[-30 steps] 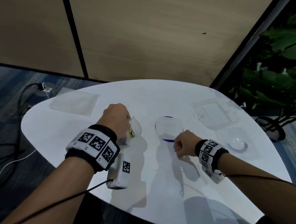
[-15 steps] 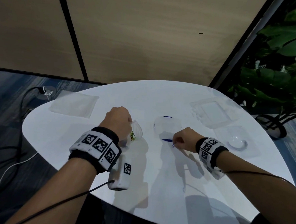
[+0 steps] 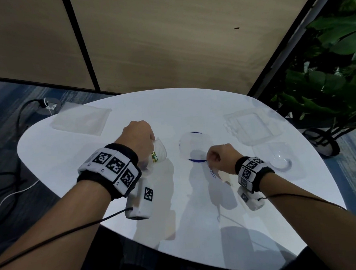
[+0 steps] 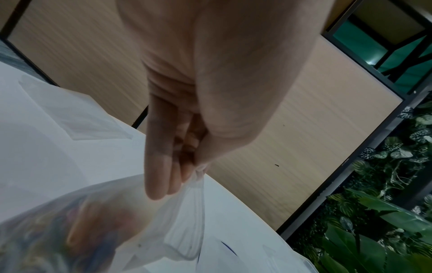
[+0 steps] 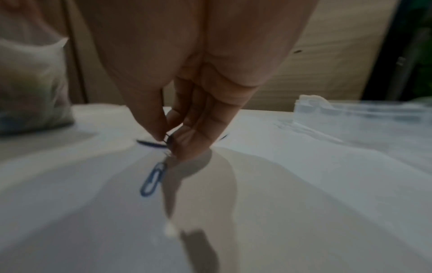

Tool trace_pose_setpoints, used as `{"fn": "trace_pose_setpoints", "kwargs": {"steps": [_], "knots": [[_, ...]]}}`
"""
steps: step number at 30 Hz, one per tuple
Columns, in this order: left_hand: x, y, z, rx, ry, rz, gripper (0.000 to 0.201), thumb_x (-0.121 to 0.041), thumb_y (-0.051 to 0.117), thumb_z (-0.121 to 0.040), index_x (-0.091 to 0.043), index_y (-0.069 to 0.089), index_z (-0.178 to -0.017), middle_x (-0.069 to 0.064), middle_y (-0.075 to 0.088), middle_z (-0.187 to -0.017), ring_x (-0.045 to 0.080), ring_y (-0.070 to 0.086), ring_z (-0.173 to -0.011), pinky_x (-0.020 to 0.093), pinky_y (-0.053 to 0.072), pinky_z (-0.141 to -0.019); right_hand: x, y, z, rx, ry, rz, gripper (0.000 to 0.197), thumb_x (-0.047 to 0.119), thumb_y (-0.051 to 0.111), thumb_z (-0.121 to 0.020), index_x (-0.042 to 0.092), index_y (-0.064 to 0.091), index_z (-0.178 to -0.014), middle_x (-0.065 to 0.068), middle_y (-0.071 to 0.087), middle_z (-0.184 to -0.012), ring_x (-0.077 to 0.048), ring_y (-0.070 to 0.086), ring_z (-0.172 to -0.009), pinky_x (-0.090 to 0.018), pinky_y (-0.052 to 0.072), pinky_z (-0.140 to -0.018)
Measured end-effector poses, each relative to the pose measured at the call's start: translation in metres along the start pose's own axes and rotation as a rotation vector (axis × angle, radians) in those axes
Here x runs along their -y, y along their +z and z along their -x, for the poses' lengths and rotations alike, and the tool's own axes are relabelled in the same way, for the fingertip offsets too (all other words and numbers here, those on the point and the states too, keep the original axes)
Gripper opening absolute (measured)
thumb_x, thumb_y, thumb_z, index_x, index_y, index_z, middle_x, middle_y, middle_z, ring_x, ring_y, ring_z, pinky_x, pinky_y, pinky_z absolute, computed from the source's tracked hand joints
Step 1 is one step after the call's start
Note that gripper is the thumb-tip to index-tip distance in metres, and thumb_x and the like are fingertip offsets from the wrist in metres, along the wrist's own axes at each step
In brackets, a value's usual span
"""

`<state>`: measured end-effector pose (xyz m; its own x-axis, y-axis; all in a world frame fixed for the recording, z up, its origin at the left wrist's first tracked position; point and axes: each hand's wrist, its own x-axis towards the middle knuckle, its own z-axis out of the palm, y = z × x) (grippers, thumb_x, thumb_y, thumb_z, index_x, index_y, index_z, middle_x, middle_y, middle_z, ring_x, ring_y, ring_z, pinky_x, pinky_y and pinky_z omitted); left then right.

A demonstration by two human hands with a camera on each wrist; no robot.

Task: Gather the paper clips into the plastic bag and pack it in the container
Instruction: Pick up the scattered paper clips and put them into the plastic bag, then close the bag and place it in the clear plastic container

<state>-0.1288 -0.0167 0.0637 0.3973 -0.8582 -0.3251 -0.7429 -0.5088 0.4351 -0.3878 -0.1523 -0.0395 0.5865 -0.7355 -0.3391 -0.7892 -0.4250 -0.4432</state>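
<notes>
My left hand [image 3: 138, 137] pinches the top of a clear plastic bag [image 3: 160, 151], which hangs at the table's middle left with coloured paper clips [image 3: 154, 157] in its bottom. The left wrist view shows fingers and thumb [image 4: 187, 171] gathering the bag's [image 4: 117, 221] rim. My right hand [image 3: 211, 160] is over the near edge of a round white dish with a blue rim [image 3: 195, 146]. Its thumb and fingers [image 5: 168, 140] pinch a dark clip, and a blue paper clip [image 5: 153, 180] trails below it. Whether the blue clip [image 3: 212, 173] touches the table I cannot tell. The clear container [image 3: 253, 128] lies at the far right.
A clear domed lid [image 3: 281, 159] lies right of my right wrist. Flat plastic bags [image 3: 81, 120] lie at the far left of the white table [image 3: 198, 217]. A potted plant [image 3: 326, 84] stands beyond the right edge, and cables [image 3: 10, 197] run on the floor at left.
My right hand has moved slightly away from me at the dish's edge, and a blue clip now shows below its fingers. The left hand and bag have stayed in place.
</notes>
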Motion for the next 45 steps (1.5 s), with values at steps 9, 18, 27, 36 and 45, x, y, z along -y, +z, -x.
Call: {"fn": "trace_pose_setpoints", "kwargs": {"steps": [9, 18, 27, 36, 45], "knots": [[-0.007, 0.000, 0.004, -0.002, 0.024, 0.006, 0.028, -0.002, 0.058, -0.088, -0.010, 0.074, -0.110, 0.012, 0.073, -0.105, 0.029, 0.069, -0.100, 0.036, 0.058, -0.088, -0.005, 0.013, 0.023, -0.021, 0.261, -0.110, 0.016, 0.024, 0.077, -0.072, 0.010, 0.077, -0.065, -0.001, 0.074, -0.064, -0.005, 0.060, -0.054, -0.007, 0.047, -0.052], [-0.012, 0.003, 0.004, 0.038, 0.066, 0.060, 0.029, -0.001, 0.052, -0.091, -0.012, 0.075, -0.103, -0.001, 0.062, -0.074, 0.026, 0.069, -0.085, 0.038, 0.059, -0.089, 0.010, 0.015, 0.022, 0.068, 0.205, -0.028, 0.017, 0.020, 0.070, -0.072, 0.012, 0.073, -0.057, -0.004, 0.072, -0.060, -0.009, 0.058, -0.050, -0.025, 0.057, -0.060], [-0.029, 0.013, 0.008, 0.137, 0.182, 0.184, 0.027, -0.004, 0.048, -0.097, -0.009, 0.075, -0.100, 0.013, 0.073, -0.071, 0.027, 0.075, -0.066, 0.037, 0.064, -0.073, 0.100, -0.022, 0.050, -0.182, -0.168, -0.591, 0.010, 0.014, 0.077, -0.082, 0.006, 0.073, -0.077, 0.000, 0.069, -0.068, -0.010, 0.062, -0.060, -0.023, 0.056, -0.061], [-0.042, 0.018, 0.013, 0.198, 0.282, 0.217, 0.026, -0.006, 0.049, -0.099, -0.012, 0.074, -0.099, 0.005, 0.066, -0.073, 0.017, 0.065, -0.060, 0.024, 0.059, -0.060, 0.096, -0.012, 0.071, -0.047, -0.417, 0.153, 0.025, 0.041, 0.069, -0.085, 0.025, 0.073, -0.103, 0.007, 0.072, -0.098, -0.012, 0.056, -0.091, -0.028, 0.046, -0.078], [-0.028, 0.009, 0.019, 0.284, 0.313, 0.240, 0.045, 0.000, 0.052, -0.086, -0.018, 0.066, -0.126, 0.000, 0.076, -0.102, 0.016, 0.072, -0.096, 0.033, 0.060, -0.086, 0.102, -0.017, 0.067, -0.222, -0.329, 0.004, 0.017, 0.034, 0.054, -0.092, 0.026, 0.069, -0.092, 0.006, 0.071, -0.076, -0.020, 0.064, -0.073, -0.037, 0.053, -0.073]]}}
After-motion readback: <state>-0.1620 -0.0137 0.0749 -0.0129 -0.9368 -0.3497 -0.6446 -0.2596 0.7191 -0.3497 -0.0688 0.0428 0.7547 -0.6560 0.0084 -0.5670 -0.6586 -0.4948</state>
